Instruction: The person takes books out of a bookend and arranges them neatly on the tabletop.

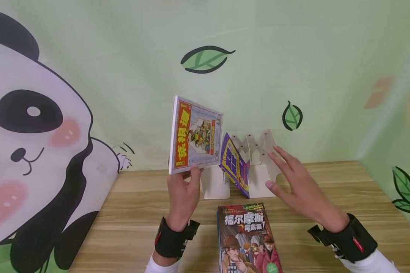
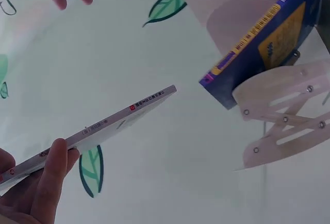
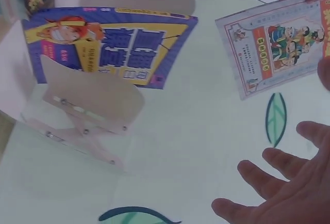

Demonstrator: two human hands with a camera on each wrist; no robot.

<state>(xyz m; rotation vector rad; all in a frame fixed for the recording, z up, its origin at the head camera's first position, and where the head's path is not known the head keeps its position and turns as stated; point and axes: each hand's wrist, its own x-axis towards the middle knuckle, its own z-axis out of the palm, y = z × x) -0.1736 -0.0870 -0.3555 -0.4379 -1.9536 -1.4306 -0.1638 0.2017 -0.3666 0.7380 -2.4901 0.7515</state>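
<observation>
My left hand (image 1: 184, 193) grips a thin white-and-red book (image 1: 199, 136) by its lower edge, thumb on the cover and fingers behind. The book is raised above the table, its picture cover turned to the right. In the left wrist view its pale spine (image 2: 121, 121) shows. To the right, a purple-and-yellow book (image 1: 235, 165) leans at a slant in a white folding book stand (image 1: 259, 178) with riveted crossbars. My right hand (image 1: 298, 185) is held beside the stand's right end, fingers spread and holding nothing.
A stack of books (image 1: 247, 239) lies flat on the wooden table (image 1: 130, 216) in front of the stand, a detective comic cover on top. Behind the table hangs a pale green cloth (image 1: 140, 76) printed with a panda and leaves.
</observation>
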